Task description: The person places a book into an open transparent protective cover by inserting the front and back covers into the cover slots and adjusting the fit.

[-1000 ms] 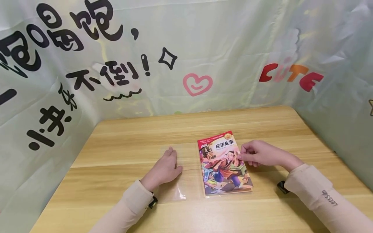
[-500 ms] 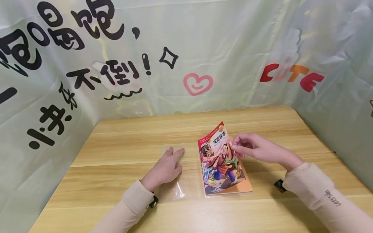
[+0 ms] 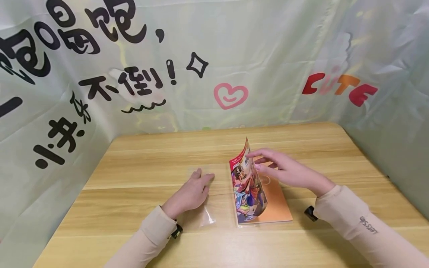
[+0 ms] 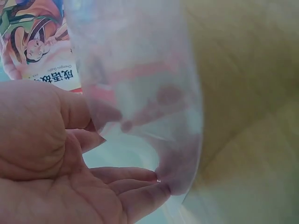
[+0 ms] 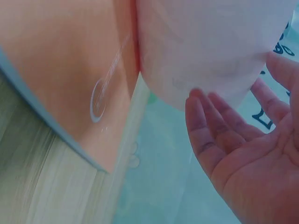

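A thin paperback [image 3: 275,208] with a colourful front cover [image 3: 246,190] lies on the wooden table, its front cover curled up and leftward over an orange first page [image 5: 70,60]. My right hand [image 3: 285,169] is at the cover's free edge, its fingertips [image 5: 198,100] against the pale inner side. To the left of the book, my left hand [image 3: 189,193] rests on a clear plastic sheet [image 3: 209,219], fingers spread. The left wrist view shows the sheet's edge [image 4: 187,154] bowed up, my fingertips [image 4: 163,189] behind it. The clear sheet also shows along the book's lower edge.
The wooden table [image 3: 140,160] has a pale printed cloth [image 3: 194,33] standing round its back and sides. Each wrist carries a small black device, such as the right wrist's camera [image 3: 311,213].
My right hand has moved left and lifted the front cover from flat to curled upright, baring the orange page. My left index finger has spread away from the others; that hand stays in place.
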`<state>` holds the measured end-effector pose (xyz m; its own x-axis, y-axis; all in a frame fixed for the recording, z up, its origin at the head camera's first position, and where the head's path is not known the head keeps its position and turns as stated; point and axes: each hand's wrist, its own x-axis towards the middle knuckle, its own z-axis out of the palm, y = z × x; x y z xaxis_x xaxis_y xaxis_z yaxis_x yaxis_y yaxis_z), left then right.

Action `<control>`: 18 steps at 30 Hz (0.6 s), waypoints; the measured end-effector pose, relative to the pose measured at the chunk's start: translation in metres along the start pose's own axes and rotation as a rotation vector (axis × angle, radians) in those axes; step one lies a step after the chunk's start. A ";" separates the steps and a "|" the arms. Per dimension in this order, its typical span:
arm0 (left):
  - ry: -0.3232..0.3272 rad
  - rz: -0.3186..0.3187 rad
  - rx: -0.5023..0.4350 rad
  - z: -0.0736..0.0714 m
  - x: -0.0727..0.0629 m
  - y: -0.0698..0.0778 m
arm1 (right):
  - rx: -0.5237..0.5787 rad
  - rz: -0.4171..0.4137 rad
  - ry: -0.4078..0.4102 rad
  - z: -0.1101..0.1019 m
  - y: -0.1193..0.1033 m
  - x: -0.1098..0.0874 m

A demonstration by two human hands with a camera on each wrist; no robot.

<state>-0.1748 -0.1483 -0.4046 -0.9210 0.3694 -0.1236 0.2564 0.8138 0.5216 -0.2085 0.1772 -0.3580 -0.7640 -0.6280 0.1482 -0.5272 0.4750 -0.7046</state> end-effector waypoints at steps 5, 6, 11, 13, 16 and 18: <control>-0.001 -0.012 -0.023 -0.001 0.001 -0.002 | -0.061 -0.017 0.011 0.010 -0.006 0.007; 0.002 -0.007 -0.026 -0.001 0.001 -0.002 | -0.068 -0.015 0.009 0.013 -0.007 0.008; 0.013 0.005 -0.023 -0.001 0.002 -0.005 | -0.076 0.026 -0.029 0.024 -0.010 0.013; 0.016 0.001 -0.015 -0.001 0.002 -0.005 | -0.072 0.041 -0.047 0.028 -0.009 0.015; 0.012 -0.009 -0.008 -0.001 0.002 -0.006 | -0.084 0.062 -0.072 0.034 -0.006 0.015; 0.012 -0.007 -0.007 -0.002 0.001 -0.006 | -0.099 0.070 -0.092 0.038 -0.005 0.015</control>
<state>-0.1779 -0.1540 -0.4063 -0.9262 0.3582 -0.1175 0.2476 0.8131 0.5269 -0.2037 0.1418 -0.3785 -0.7654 -0.6427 0.0338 -0.5114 0.5755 -0.6382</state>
